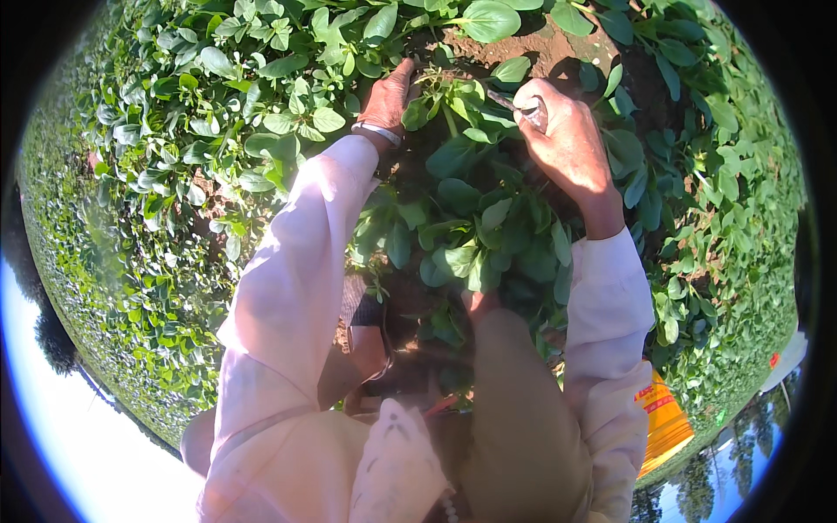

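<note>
Now | right hand (562, 135): grip closed round tool (532, 112) | left hand (386, 100): amid leaves (417, 114)

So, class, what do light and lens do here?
Head view: hard sunlight brightens the right hand and washes out the sky at lower left; same view: shade darkens the central leaves; same view: the fisheye bows the field toward its rim.

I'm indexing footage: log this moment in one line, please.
left hand: beside leafy green plant, grip unclear | right hand: closed around narrow tool, mostly hidden | yellow container: beside right sleeve
</note>
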`<state>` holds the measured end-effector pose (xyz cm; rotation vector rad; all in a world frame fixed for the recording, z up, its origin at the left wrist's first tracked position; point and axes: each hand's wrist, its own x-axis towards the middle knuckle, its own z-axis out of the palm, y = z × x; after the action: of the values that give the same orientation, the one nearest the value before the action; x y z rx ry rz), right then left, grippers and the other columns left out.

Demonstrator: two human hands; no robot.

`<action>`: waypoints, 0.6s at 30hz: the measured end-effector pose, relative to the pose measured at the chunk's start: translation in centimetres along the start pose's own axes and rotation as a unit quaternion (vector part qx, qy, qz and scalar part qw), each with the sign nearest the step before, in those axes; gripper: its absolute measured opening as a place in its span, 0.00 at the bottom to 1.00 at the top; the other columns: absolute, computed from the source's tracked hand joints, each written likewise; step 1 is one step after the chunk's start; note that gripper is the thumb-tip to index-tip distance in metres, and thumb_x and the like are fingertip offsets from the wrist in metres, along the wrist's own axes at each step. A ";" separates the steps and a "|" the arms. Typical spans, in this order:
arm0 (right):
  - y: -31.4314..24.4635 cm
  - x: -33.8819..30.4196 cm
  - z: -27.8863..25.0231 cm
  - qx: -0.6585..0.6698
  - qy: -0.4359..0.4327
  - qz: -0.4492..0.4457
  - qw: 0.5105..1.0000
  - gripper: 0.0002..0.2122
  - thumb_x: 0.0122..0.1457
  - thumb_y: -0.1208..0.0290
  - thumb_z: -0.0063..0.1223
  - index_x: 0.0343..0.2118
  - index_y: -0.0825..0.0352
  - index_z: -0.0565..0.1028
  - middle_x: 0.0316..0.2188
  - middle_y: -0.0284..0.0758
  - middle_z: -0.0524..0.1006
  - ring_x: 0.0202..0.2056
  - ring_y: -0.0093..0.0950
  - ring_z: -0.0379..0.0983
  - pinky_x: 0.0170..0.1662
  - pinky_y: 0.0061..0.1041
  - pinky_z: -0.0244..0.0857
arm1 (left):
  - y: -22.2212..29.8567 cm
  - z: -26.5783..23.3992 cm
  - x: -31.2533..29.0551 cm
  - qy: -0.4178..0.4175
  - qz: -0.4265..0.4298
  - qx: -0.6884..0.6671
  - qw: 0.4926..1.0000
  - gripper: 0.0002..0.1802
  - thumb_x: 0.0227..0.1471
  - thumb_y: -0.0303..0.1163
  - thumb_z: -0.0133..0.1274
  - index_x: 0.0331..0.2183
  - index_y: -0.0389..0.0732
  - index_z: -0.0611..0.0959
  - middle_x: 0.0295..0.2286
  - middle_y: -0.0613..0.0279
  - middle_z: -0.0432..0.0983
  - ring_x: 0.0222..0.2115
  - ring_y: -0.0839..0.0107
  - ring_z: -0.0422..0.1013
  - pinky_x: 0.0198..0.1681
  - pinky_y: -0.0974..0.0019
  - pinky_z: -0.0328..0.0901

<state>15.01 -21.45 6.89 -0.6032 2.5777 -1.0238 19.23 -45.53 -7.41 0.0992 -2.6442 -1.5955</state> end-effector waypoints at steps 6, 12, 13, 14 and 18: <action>-1.2 -0.1 0.6 -0.003 -0.010 0.006 1.000 0.04 0.49 0.78 0.48 0.29 0.67 0.70 0.22 0.41 0.75 0.29 0.44 0.73 0.32 0.37 0.66 | 0.7 -1.0 4.6 -0.104 -0.233 0.185 0.949 0.25 0.51 0.49 0.50 0.45 0.41 0.78 0.36 0.47 0.77 0.39 0.54 0.73 0.45 0.61 0.65; -0.4 -0.4 5.1 -0.108 0.068 0.029 0.991 0.05 0.51 0.72 0.50 0.30 0.65 0.69 0.20 0.42 0.74 0.27 0.45 0.73 0.31 0.42 0.67 | -1.0 -0.5 4.6 -0.170 -0.119 0.219 0.953 0.22 0.50 0.33 0.48 0.49 0.48 0.75 0.43 0.52 0.74 0.47 0.58 0.69 0.52 0.64 0.62; 0.2 -0.6 5.6 -0.032 0.095 0.025 0.995 0.04 0.51 0.73 0.50 0.30 0.65 0.70 0.19 0.41 0.74 0.25 0.42 0.73 0.31 0.39 0.67 | -1.2 -0.8 4.2 -0.169 -0.033 0.269 0.948 0.23 0.50 0.29 0.48 0.50 0.49 0.74 0.42 0.52 0.75 0.46 0.59 0.69 0.52 0.65 0.62; 0.9 -0.6 5.8 0.043 0.121 0.020 0.992 0.04 0.51 0.75 0.51 0.30 0.66 0.71 0.19 0.40 0.74 0.24 0.39 0.73 0.30 0.36 0.67 | -1.4 -1.0 4.0 -0.167 -0.110 0.137 0.970 0.21 0.51 0.30 0.49 0.50 0.46 0.74 0.39 0.54 0.75 0.43 0.63 0.69 0.48 0.67 0.63; 1.8 -2.3 4.4 0.188 0.112 0.157 0.963 0.05 0.50 0.76 0.55 0.30 0.68 0.71 0.17 0.36 0.71 0.19 0.27 0.68 0.27 0.25 0.63 | 4.4 -0.6 3.2 -0.015 -0.295 -0.199 0.935 0.20 0.53 0.34 0.52 0.47 0.36 0.75 0.29 0.58 0.77 0.32 0.75 0.71 0.36 0.71 0.65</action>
<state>18.34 -21.66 2.80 0.0209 2.4484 -1.4795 15.96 -44.23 -3.24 0.9257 -2.3689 -2.2741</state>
